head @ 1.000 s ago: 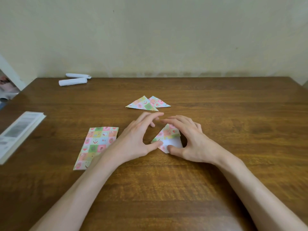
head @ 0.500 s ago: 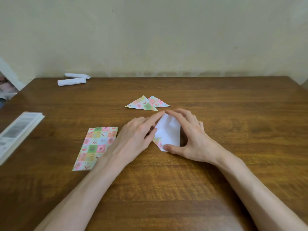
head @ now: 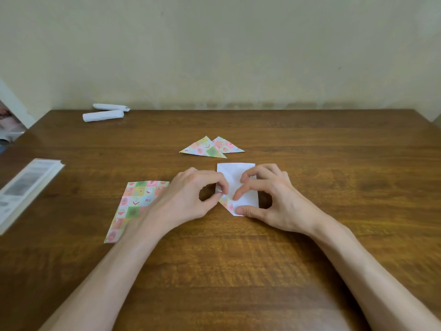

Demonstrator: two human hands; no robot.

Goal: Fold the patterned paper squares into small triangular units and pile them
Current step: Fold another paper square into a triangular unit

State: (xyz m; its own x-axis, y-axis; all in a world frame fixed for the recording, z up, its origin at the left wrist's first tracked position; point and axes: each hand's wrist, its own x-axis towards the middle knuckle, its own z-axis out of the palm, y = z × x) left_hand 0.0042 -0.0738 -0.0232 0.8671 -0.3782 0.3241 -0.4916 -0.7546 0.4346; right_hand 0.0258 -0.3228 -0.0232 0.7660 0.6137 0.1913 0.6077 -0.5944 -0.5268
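A small paper piece (head: 235, 174) lies white side up at the table's middle, with a patterned flap folded up at its lower left corner. My left hand (head: 191, 199) pinches that piece's left edge between curled fingers and thumb. My right hand (head: 274, 199) presses its index fingertip onto the fold and its thumb onto the piece's bottom corner. Two folded patterned triangles (head: 210, 147) lie overlapping just beyond the piece. A flat patterned paper strip (head: 136, 204) lies to the left, partly under my left wrist.
Two white paper rolls (head: 105, 113) lie at the back left near the wall. A white booklet (head: 21, 189) sits at the table's left edge (head: 14, 144). Bare wood stretches to the right and toward me.
The piece has been opened out flat, white side up, from a half-folded patterned shape. Both hands pulled back from its far edge to its lower left corner.
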